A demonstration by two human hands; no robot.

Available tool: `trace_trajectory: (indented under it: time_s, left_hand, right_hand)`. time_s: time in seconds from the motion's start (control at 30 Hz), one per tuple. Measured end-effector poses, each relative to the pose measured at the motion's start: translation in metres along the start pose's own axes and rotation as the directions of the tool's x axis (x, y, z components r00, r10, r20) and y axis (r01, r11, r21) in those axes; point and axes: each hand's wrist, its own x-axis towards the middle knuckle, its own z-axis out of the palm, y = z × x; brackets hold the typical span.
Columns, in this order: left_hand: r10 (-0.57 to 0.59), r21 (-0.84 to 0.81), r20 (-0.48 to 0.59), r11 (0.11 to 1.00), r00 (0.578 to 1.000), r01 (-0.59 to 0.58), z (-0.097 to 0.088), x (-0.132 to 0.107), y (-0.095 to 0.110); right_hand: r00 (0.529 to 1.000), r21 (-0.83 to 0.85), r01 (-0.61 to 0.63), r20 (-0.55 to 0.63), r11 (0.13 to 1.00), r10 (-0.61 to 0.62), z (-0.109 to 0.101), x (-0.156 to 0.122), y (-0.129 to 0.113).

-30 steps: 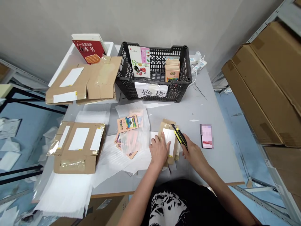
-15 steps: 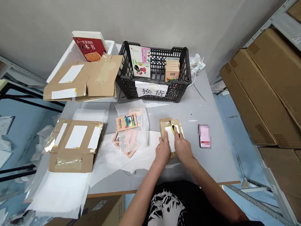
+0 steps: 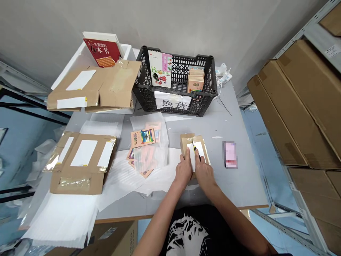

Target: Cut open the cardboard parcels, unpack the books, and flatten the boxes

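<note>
- Spreading under everything, a grey board tabletop [image 3: 239, 181] holds all the items.
- Corrugated cardboard cartons [image 3: 298, 106] with taped seams stand on the right.
- Flattened cardboard mailers [image 3: 81, 163] lie at the left, with white labels and shiny tape.
- A black plastic lattice crate [image 3: 204, 106] holds an upright book [image 3: 159, 69] and a stack of small picture books [image 3: 196, 81].
- Thin illustrated booklets [image 3: 142, 138] lie on crinkled white wrapping [image 3: 119, 181].
- A small kraft mailer [image 3: 186, 142] sits on the tabletop, beneath both hands.
- The left hand [image 3: 183, 170] presses flat against it, released, not gripping.
- The right hand [image 3: 204, 172] is clenched around a yellow utility knife [image 3: 195, 149], its tip at the mailer's white label.
</note>
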Motion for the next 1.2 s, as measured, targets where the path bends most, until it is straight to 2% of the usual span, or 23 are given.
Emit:
trace_trajectory:
  time_s: [0.17,0.4,0.57,0.73,0.87,1.03,1.1,1.2]
  left_hand:
    - [0.009,-0.010,-0.031,1.000,0.999,-0.009,0.002,0.000,-0.001]
    - [-0.003,0.013,-0.045,1.000,0.999,0.003,0.007,0.002,-0.002]
    - [-0.007,0.008,-0.062,1.000,0.998,0.007,0.008,0.003,-0.002]
    - [-0.024,-0.006,-0.046,1.000,0.999,0.024,0.006,0.003,-0.001]
    - [-0.026,0.007,-0.056,1.000,0.998,0.027,0.007,0.004,-0.002]
    - [-0.009,0.130,-0.068,0.991,0.998,0.018,0.003,0.002,-0.001]
    - [0.004,0.203,-0.053,0.979,0.999,0.007,-0.005,-0.001,0.002]
    - [0.067,0.324,-0.050,0.945,0.996,-0.047,-0.022,-0.002,0.007]
  right_hand:
    - [0.999,0.000,0.033,-0.013,0.999,-0.033,-0.007,-0.021,0.004]
    - [0.994,-0.066,0.055,0.101,0.996,-0.049,-0.012,-0.069,0.010]
    - [0.988,-0.067,0.056,0.144,0.996,-0.046,-0.006,-0.095,0.013]
    - [0.990,-0.065,0.042,0.140,0.997,-0.033,0.007,-0.108,0.014]
    - [0.987,-0.056,0.050,0.153,0.997,-0.041,0.004,-0.111,0.019]
    - [0.990,-0.036,0.083,0.113,0.996,-0.078,-0.018,-0.119,0.050]
    - [0.997,-0.002,0.064,0.041,0.998,-0.064,-0.026,-0.122,0.068]
    - [0.996,0.102,-0.016,-0.090,0.995,0.026,-0.032,-0.121,0.091]
